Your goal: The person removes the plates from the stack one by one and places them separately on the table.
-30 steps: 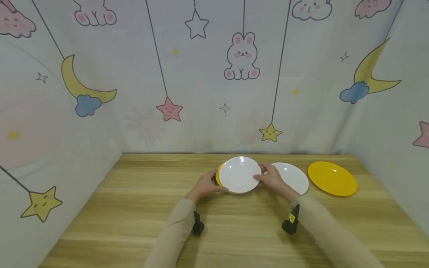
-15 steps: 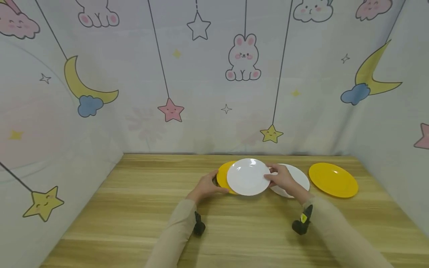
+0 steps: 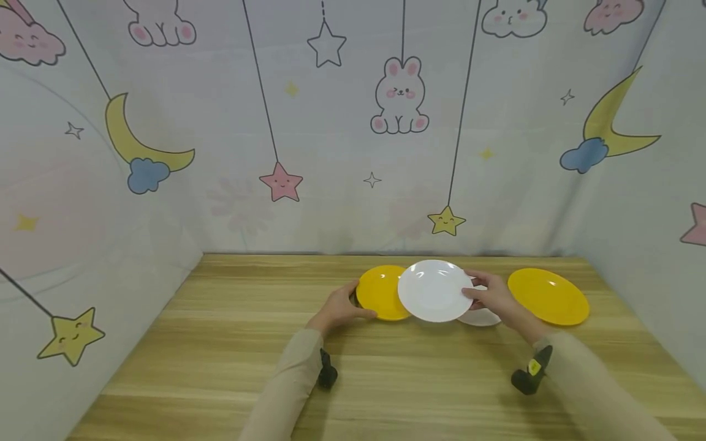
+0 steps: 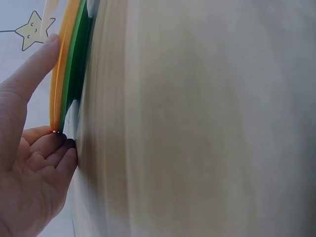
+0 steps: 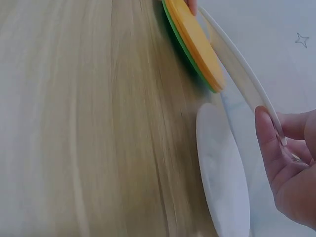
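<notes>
Left hand [image 3: 339,305]: I grip the yellow plate [image 3: 377,294] at its left edge, green plate [image 4: 75,59] under it. Right hand [image 3: 493,298], apart from the left: I pinch the white plate [image 3: 434,291] by its right edge, raised over the counter [image 3: 231,343]. Second white plate [image 3: 480,317] on the counter, partly hidden behind; other yellow plate [image 3: 548,297] far right.

The held white plate [image 3: 434,293] is glossy, perhaps plastic; the tabletop [image 3: 408,386] smooth and wood-grained.
</notes>
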A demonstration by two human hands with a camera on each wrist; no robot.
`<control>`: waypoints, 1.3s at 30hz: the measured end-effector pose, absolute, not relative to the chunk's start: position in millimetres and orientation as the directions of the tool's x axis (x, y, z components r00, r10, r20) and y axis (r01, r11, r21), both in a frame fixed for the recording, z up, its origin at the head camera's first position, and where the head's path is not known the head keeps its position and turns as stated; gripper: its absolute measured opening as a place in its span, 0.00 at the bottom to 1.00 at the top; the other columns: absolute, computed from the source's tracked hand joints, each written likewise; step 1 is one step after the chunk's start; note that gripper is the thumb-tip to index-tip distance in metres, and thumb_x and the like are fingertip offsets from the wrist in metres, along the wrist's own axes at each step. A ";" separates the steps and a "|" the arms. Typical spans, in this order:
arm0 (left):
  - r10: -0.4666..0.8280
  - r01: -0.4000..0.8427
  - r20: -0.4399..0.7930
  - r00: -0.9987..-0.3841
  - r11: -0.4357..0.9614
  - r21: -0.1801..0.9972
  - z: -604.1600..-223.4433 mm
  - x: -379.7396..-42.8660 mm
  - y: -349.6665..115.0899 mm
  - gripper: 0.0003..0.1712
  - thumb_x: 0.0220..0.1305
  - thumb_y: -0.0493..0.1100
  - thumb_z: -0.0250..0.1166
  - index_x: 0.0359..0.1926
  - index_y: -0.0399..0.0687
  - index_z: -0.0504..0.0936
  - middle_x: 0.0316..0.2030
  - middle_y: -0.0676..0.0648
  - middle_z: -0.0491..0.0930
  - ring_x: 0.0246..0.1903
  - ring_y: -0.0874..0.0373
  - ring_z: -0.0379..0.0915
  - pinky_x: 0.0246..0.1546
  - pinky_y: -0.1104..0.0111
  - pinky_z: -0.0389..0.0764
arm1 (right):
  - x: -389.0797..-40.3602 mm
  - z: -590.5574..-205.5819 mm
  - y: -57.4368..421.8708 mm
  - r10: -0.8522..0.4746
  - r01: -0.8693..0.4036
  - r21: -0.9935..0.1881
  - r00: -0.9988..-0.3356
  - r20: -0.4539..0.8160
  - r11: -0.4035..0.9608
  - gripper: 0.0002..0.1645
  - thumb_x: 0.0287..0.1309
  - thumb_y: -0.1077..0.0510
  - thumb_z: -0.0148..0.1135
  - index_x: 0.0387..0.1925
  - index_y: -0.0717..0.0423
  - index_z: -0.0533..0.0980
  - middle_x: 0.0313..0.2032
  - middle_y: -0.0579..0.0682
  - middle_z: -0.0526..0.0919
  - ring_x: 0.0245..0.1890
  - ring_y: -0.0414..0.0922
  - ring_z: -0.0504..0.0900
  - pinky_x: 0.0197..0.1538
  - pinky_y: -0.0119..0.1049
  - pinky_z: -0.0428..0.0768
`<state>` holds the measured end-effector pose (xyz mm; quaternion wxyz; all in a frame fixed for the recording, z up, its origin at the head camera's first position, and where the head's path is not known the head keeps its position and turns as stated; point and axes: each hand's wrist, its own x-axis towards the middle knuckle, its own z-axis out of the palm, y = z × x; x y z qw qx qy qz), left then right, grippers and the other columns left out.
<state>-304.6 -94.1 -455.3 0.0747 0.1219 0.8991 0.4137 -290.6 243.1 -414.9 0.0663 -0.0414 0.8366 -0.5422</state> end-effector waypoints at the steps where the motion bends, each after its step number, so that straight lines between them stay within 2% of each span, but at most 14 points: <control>1: 0.279 0.155 -0.035 -0.960 0.629 0.762 -455.1 -304.3 -94.0 0.55 0.40 0.56 0.74 0.66 0.41 0.58 0.64 0.42 0.61 0.64 0.49 0.54 0.65 0.57 0.55 | -288.7 -415.2 246.9 -0.139 0.003 -0.913 -0.988 -0.066 0.408 0.37 0.58 0.61 0.58 0.64 0.69 0.54 0.46 0.67 0.70 0.24 0.41 0.79 0.31 0.33 0.82; 12: 0.288 0.172 -0.019 -0.957 0.621 0.764 -456.1 -305.0 -96.2 0.54 0.40 0.56 0.74 0.66 0.40 0.59 0.63 0.42 0.62 0.64 0.48 0.55 0.64 0.56 0.56 | -269.8 -418.2 276.8 -0.151 -0.021 -0.902 -0.987 -0.049 0.431 0.38 0.57 0.60 0.59 0.63 0.73 0.55 0.42 0.64 0.69 0.22 0.40 0.76 0.30 0.32 0.82; 19: 0.283 0.158 -0.031 -0.959 0.621 0.767 -457.4 -304.7 -97.3 0.55 0.40 0.57 0.73 0.66 0.41 0.58 0.64 0.42 0.61 0.64 0.48 0.54 0.65 0.56 0.55 | -254.5 -423.1 294.9 -0.155 0.004 -0.892 -0.984 -0.083 0.452 0.39 0.56 0.57 0.61 0.62 0.73 0.56 0.42 0.61 0.70 0.25 0.41 0.75 0.31 0.33 0.82; 27: 0.272 0.139 -0.046 -0.961 0.622 0.771 -456.4 -302.5 -95.2 0.55 0.40 0.56 0.74 0.66 0.41 0.58 0.64 0.42 0.61 0.64 0.48 0.53 0.65 0.56 0.55 | -239.6 -431.1 313.5 -0.163 0.018 -0.892 -0.981 -0.102 0.452 0.39 0.55 0.56 0.61 0.62 0.73 0.57 0.48 0.66 0.70 0.31 0.41 0.77 0.34 0.35 0.82; 39: 0.288 0.162 -0.030 -0.957 0.621 0.767 -453.6 -302.5 -93.8 0.55 0.41 0.56 0.74 0.66 0.41 0.58 0.64 0.42 0.61 0.64 0.48 0.54 0.65 0.56 0.55 | -224.4 -435.7 326.8 -0.161 0.036 -0.899 -0.980 -0.117 0.436 0.39 0.55 0.56 0.61 0.62 0.71 0.57 0.43 0.60 0.71 0.27 0.43 0.78 0.31 0.37 0.82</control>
